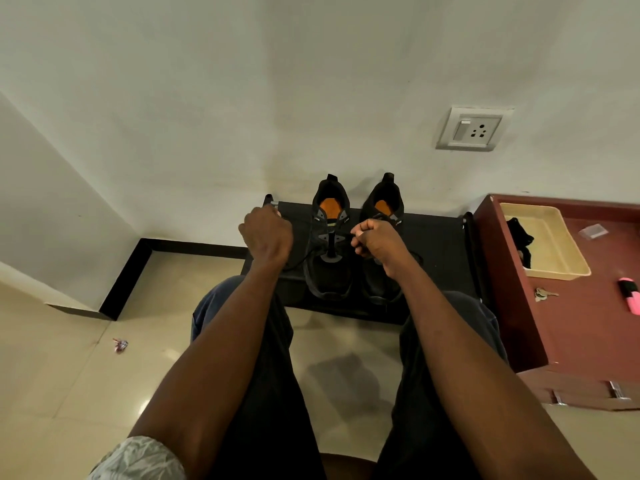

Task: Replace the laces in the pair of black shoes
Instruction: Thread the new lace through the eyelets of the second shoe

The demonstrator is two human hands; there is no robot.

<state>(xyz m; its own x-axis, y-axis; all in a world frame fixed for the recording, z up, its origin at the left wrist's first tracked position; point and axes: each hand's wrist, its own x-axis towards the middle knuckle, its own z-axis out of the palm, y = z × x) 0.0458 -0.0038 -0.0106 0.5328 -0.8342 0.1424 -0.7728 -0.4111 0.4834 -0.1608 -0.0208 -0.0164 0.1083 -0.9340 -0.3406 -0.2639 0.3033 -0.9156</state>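
Observation:
Two black shoes with orange insoles stand side by side on a low black rack (440, 251) against the wall, toes toward me. The left shoe (329, 268) sits between my hands; the right shoe (384, 206) is partly hidden behind my right hand. My left hand (266, 233) is fisted to the left of the left shoe, with a thin black lace (304, 258) running from under it to the shoe's eyelets. My right hand (375, 240) is closed, pinching the other lace end at the shoe's right side. The lace ends inside both fists are hidden.
A maroon cabinet (575, 327) stands to the right, bearing a cream tray (554, 268) with a black item, keys (543, 293), and a pink object (631, 295). A wall socket (474, 129) is above. My knees sit below the rack. A small wrapper (120, 344) lies on the tiled floor.

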